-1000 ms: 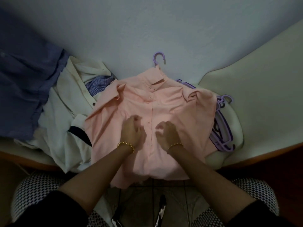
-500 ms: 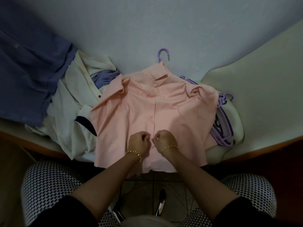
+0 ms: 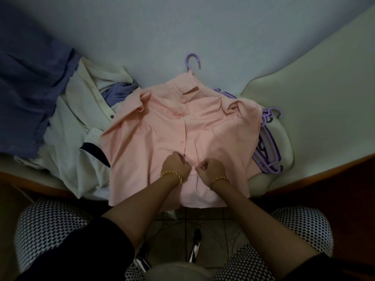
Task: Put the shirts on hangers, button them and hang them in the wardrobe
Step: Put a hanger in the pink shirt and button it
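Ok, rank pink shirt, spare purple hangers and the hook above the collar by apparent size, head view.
1. pink shirt
2. spare purple hangers
3. hanger hook
The hook lies farthest away, but the gaps are plain.

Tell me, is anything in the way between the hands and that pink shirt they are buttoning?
Nothing visible. The left hand and right hand both pinch the pink shirt at its front opening, directly on the cloth. The wardrobe is out of view, so the path there cannot be judged.
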